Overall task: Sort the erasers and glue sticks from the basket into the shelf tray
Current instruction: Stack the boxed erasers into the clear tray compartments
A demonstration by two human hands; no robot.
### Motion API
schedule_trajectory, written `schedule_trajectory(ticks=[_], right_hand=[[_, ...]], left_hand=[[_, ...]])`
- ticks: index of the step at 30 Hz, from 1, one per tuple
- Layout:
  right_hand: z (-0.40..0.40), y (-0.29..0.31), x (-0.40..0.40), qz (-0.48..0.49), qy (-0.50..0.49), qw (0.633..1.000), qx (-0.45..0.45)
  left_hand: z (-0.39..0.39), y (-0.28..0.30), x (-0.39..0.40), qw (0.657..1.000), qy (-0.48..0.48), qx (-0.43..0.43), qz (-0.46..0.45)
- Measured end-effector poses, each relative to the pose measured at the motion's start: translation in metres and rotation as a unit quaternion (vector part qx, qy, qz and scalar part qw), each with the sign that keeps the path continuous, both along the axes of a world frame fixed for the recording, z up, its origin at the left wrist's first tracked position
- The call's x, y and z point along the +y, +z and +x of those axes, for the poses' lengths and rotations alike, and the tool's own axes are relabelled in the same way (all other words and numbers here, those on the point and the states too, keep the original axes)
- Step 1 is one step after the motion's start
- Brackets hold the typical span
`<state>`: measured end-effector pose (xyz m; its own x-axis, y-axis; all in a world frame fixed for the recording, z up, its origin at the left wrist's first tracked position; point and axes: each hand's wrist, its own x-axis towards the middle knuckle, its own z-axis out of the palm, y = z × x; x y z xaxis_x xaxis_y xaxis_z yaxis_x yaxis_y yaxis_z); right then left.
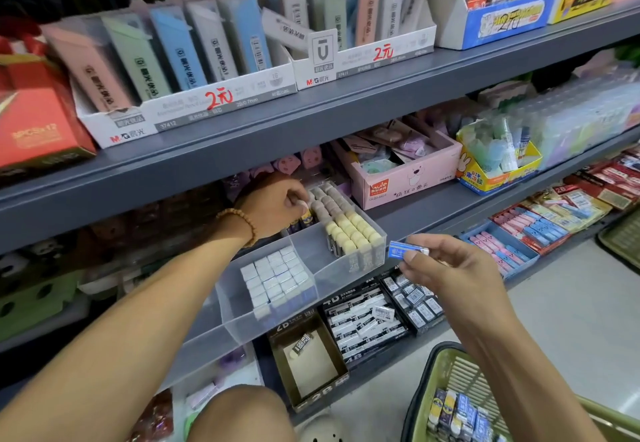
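A clear plastic shelf tray (346,270) juts out from the middle shelf, split into compartments. White erasers (275,277) fill its front left compartment; grey and cream erasers (341,216) stand in rows in the right one. My left hand (277,204) reaches into the tray's back left compartment, fingers curled round a small pale eraser (302,204) above dark-sleeved erasers (304,221). My right hand (446,268) hovers right of the tray and pinches a blue-sleeved eraser (407,250). The green basket (436,372) sits at the bottom right with several erasers (460,414) in it.
The grey shelf above (311,119) overhangs the tray, loaded with lead-refill boxes. A pink box (405,178) stands right of the tray. Below are boxes of 4B erasers (367,323) and a brown 2B box (308,362). My knee (239,414) is at the bottom.
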<state>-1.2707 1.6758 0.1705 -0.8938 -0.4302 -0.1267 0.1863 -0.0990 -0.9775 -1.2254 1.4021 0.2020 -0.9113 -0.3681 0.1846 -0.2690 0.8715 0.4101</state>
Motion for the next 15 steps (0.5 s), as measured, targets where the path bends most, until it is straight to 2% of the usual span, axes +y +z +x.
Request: schedule_trajectory(ticks=[11,15], right_hand=[[-0.005,-0.003,-0.012,-0.038,-0.004,0.999,-0.023],[-0.005,-0.004,-0.012,-0.042,0.002,0.999,-0.027]], left_hand=[[-0.006,-0.001,0.003,0.995,-0.047,-0.030,-0.082],[-0.002,-0.001,0.002,0.996,-0.057,-0.020,-0.073]])
